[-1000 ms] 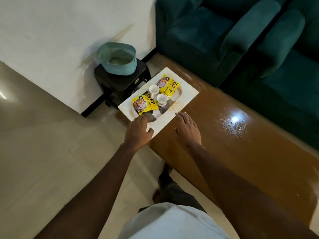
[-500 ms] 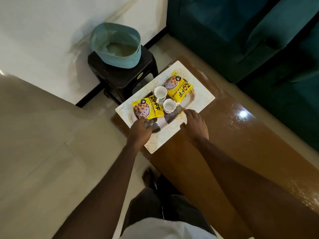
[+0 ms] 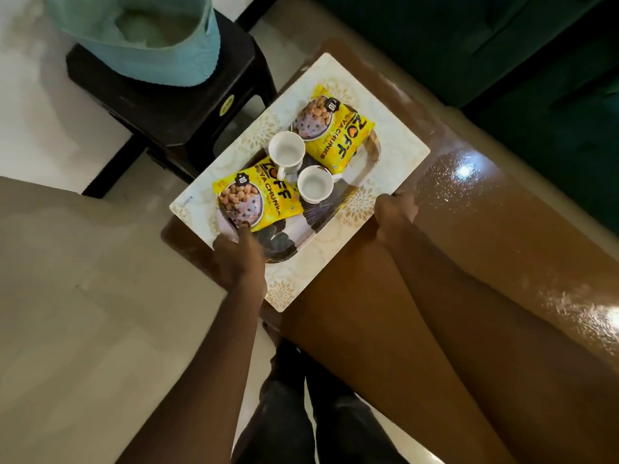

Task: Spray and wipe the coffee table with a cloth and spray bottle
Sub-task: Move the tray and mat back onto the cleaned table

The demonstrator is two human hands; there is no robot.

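A glossy brown coffee table (image 3: 485, 262) runs from the centre to the lower right, its far part speckled with wet droplets. On its left end lies a white patterned tray (image 3: 395, 142) carrying two yellow snack packets (image 3: 338, 135) and two white cups (image 3: 286, 150). My left hand (image 3: 239, 259) grips the tray's near left edge, thumb on top. My right hand (image 3: 395, 212) holds the tray's near right edge, fingers curled under it. No cloth or spray bottle is in view.
A black plastic stool (image 3: 174, 95) stands left of the table's end with a teal fabric basket (image 3: 140, 35) on it. A dark green sofa (image 3: 502, 51) lines the far side. Pale tiled floor (image 3: 83, 313) lies to the left. My legs show below.
Both hands have gone from resting at the tray's near side to gripping its two edges. The view has closed in on the tray.
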